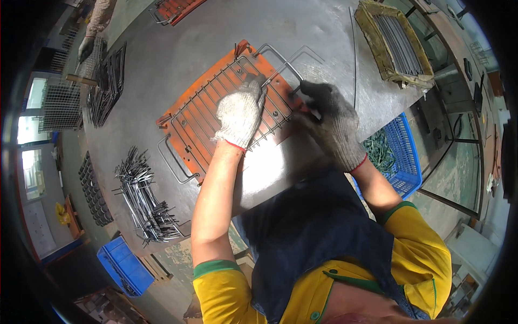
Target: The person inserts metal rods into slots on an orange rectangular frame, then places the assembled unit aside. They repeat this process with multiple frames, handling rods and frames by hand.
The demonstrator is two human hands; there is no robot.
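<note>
A wire grill rack (213, 100) with parallel bars lies on an orange metal fixture plate (186, 110) on the steel table. My left hand (240, 113), in a white knit glove with dark fingertips, is closed over the middle of the rack. A thin rod meets its fingertips, but what they grip is hidden. At the right end of the rack, my right hand (332, 121), in a grey-stained glove, pinches the corner of a bent wire handle (283, 59). A matching wire handle (170, 162) sticks out at the rack's lower left end.
Loose bent wires (148, 200) are heaped at the left table edge. A tray of straight rods (398, 46) stands at the far right. Below the right edge is a blue crate (404, 156) with green strips. Another person's gloved hand (86, 48) is at the far left.
</note>
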